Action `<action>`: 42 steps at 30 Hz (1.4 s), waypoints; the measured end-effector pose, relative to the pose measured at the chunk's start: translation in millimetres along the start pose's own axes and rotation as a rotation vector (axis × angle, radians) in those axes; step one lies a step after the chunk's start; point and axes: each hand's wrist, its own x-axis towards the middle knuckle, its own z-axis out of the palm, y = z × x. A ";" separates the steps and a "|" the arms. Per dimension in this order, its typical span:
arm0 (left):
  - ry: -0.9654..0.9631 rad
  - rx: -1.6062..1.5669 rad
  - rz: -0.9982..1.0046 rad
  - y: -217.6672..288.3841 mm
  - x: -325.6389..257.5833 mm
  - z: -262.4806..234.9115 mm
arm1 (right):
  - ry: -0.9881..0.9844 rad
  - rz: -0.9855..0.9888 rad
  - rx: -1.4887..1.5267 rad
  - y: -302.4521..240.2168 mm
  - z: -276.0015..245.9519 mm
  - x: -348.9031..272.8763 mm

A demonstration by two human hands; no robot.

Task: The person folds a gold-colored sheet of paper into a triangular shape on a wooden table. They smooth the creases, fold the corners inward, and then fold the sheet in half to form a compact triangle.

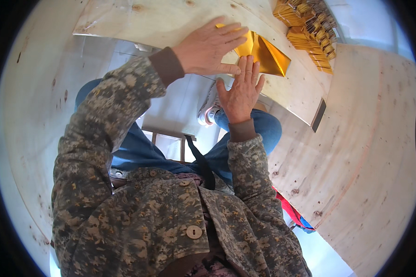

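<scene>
A sheet of shiny gold foil paper [266, 53], partly folded with a slanting crease, lies on the pale wooden board [125, 21]. My left hand [210, 50] reaches across from the left, fingers stretched out over the paper's left part. From below comes my right hand [241, 94], its fingers extended and the tips at the paper's near edge. Both hands are open and neither grips anything. The left fingers hide some of the sheet, and whether they press on it I cannot tell.
Bundles of folded gold paper pieces [309, 34] stand in rows at the board's far right. A dark strip [318, 115] sits at the board's near right corner. A larger wooden panel [356, 152] fills the right side. Below the board are my knees in blue jeans [263, 127].
</scene>
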 end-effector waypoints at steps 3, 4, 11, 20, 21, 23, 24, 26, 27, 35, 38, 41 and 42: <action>-0.055 0.001 0.065 2.0 7.0 17.1 | -0.011 -0.003 -0.040 0.1 0.0 0.2; -0.075 0.013 0.071 1.3 9.8 21.9 | -0.012 0.001 -0.044 -0.1 0.2 0.4; 0.006 0.070 0.047 -3.3 16.7 32.1 | -0.024 -0.010 -0.006 -1.8 -3.8 -0.4; -0.053 0.178 0.080 -4.4 17.2 29.2 | 0.006 -0.092 0.068 -5.3 -9.6 16.7; -0.048 0.165 0.075 -4.8 16.8 28.7 | 0.017 -0.125 0.085 -5.8 -8.1 18.3; -0.055 0.152 0.065 -4.1 15.8 28.1 | -0.031 -0.097 0.132 -6.7 -5.6 18.5; -0.063 0.154 0.061 -4.2 16.0 27.7 | -0.063 -0.072 0.150 -6.9 -4.8 17.4; -0.057 0.151 0.057 -2.9 16.5 27.9 | -0.040 -0.062 0.109 -8.8 -3.1 12.4; -0.042 0.150 0.053 -2.7 16.1 27.7 | -0.034 -0.056 0.095 -9.3 -2.5 10.5; 0.003 0.115 0.051 -2.9 14.9 27.8 | -0.034 0.010 0.060 -2.1 -12.3 -18.3; -0.004 0.089 0.045 -3.2 15.9 27.4 | 0.028 -0.007 0.053 9.9 -21.7 -25.5; -0.011 0.071 0.051 -3.3 16.1 25.6 | 0.236 0.094 0.151 38.8 -34.9 -22.2; -0.022 0.068 0.047 -2.6 15.8 25.1 | 0.322 0.153 0.200 51.8 -39.9 -19.9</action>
